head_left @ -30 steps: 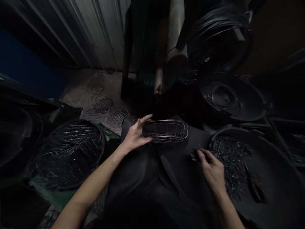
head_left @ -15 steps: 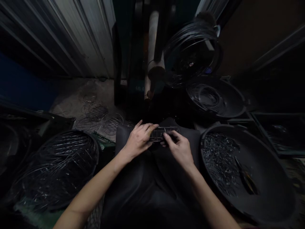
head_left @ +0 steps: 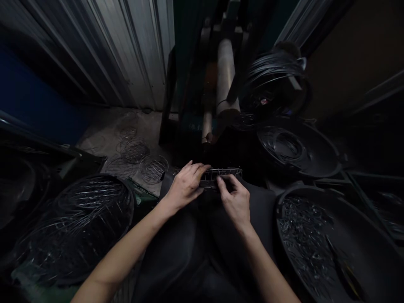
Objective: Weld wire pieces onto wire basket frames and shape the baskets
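Note:
A small wire frame [head_left: 211, 183] of thin dark rods lies across my knees. My left hand [head_left: 188, 182] is closed around its left part, the thumb and fingers on the wires. At the right part of the frame, my right hand [head_left: 232, 195] is closed in a pinch against a wire. Whether a separate small piece sits in that pinch is hidden by the fingers and the dim light. My knees, in dark trousers [head_left: 252, 200], are just beneath both hands.
On the right, a black pan [head_left: 356, 210] holds small bent wire pieces [head_left: 303, 240] and pliers [head_left: 347, 273]. Behind it stands another pan [head_left: 325, 158] with coiled wire [head_left: 285, 145]. A basket of wire parts [head_left: 91, 219] is on the left. A machine [head_left: 225, 75] stands ahead.
The view has shifted, so the surroundings sit lower and further right. The light sliver seen at my right fingertips before no longer shows clearly. Both hands stay at the wire frame.

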Motion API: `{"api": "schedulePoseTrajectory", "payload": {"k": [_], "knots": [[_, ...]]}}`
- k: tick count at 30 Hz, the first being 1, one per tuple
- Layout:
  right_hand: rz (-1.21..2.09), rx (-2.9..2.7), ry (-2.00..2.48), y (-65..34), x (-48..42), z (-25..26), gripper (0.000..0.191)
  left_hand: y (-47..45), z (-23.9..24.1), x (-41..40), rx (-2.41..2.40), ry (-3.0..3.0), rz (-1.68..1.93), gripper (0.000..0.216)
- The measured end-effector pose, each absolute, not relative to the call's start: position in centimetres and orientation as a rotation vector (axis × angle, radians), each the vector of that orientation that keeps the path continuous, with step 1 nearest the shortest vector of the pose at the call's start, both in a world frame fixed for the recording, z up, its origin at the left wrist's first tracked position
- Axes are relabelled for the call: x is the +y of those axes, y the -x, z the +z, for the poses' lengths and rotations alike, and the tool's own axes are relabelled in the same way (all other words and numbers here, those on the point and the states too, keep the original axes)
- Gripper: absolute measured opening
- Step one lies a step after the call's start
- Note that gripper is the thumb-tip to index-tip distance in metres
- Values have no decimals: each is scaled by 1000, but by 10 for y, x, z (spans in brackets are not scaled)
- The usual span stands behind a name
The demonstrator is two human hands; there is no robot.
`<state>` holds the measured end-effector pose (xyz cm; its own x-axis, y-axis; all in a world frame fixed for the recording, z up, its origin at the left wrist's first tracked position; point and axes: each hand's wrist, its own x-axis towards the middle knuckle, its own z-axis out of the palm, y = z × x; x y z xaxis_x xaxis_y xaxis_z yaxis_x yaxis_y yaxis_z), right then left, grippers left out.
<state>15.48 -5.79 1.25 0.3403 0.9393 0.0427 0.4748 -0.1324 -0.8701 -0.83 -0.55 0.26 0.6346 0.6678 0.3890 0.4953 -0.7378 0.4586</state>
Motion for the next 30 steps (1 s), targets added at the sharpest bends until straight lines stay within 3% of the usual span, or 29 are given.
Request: {"api": "schedulePoseTrajectory", "payload": {"k": [17,30], "knots": [[251,-1362,1604,-147,-11,0,21,5,-1,37,985,-2536,1002,59],[177,-1423,1554,-145,10,-2,22,7,-8,56,1011,-2565,1069,59]]}}
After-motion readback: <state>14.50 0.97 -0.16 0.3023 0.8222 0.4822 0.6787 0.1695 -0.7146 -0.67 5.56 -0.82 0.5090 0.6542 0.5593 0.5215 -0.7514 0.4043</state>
